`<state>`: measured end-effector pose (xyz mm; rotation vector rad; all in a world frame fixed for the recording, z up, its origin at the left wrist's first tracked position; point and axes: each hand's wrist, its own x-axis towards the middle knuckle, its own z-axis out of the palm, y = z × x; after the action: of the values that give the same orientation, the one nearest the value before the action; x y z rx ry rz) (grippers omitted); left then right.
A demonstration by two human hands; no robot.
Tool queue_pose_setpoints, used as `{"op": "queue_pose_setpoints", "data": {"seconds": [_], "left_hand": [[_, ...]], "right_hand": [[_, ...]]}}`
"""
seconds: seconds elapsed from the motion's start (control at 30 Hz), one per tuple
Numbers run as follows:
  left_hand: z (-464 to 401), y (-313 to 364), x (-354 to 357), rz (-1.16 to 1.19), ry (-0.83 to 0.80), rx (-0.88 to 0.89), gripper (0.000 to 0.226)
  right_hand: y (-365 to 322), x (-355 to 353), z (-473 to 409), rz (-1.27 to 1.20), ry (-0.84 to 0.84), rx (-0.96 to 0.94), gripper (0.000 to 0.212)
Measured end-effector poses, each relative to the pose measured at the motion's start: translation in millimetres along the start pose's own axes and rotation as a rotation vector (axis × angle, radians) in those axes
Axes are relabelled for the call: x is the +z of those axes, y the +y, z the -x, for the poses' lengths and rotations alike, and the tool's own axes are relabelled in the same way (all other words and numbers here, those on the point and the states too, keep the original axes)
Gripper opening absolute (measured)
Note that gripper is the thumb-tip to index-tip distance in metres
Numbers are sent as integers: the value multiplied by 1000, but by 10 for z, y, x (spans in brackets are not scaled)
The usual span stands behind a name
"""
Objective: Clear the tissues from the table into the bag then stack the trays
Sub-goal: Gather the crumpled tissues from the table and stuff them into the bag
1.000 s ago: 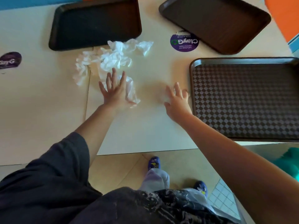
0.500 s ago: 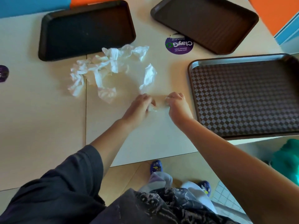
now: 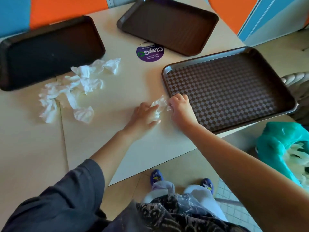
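A crumpled white tissue (image 3: 158,107) lies on the beige table (image 3: 107,148) between my two hands. My left hand (image 3: 143,116) grips its near side and my right hand (image 3: 179,107) pinches its right end, right at the rim of the checkered brown tray (image 3: 230,91). A heap of several more white tissues (image 3: 75,87) is spread out to the left. A black tray (image 3: 48,49) sits at the back left and a plain brown tray (image 3: 168,24) at the back centre. A teal bag (image 3: 284,148) with white tissue inside stands on the floor at the right.
A round purple sticker (image 3: 150,51) is on the table between the trays. The table's near edge runs diagonally just above my feet (image 3: 157,177). Orange and blue seat backs line the far side. A seam splits the table left of centre.
My left hand left the tissue heap and came right to meet my right hand. Both hands now hold a tissue beside the checkered tray. The view has swung right, showing the teal bag.
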<state>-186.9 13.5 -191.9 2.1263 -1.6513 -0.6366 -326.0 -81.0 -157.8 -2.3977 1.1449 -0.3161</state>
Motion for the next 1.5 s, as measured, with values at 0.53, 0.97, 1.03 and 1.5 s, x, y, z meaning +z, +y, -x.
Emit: {"op": "queue_pose_setpoints", "data": {"seconds": [0.53, 0.97, 1.03, 1.5], "left_hand": [[-417, 1406, 149, 209, 196, 81, 14], [-891, 3379, 1500, 254, -139, 351, 15], [-940, 3616, 1778, 249, -229, 350, 14], [-946, 4382, 3057, 176, -629, 106, 24]], "right_hand": [[913, -738, 346, -37, 105, 22, 42], [2937, -1487, 1541, -9, 320, 388, 29], [3302, -1471, 1803, 12, 298, 491, 26], [4307, -1432, 2819, 21, 97, 821, 26]]}}
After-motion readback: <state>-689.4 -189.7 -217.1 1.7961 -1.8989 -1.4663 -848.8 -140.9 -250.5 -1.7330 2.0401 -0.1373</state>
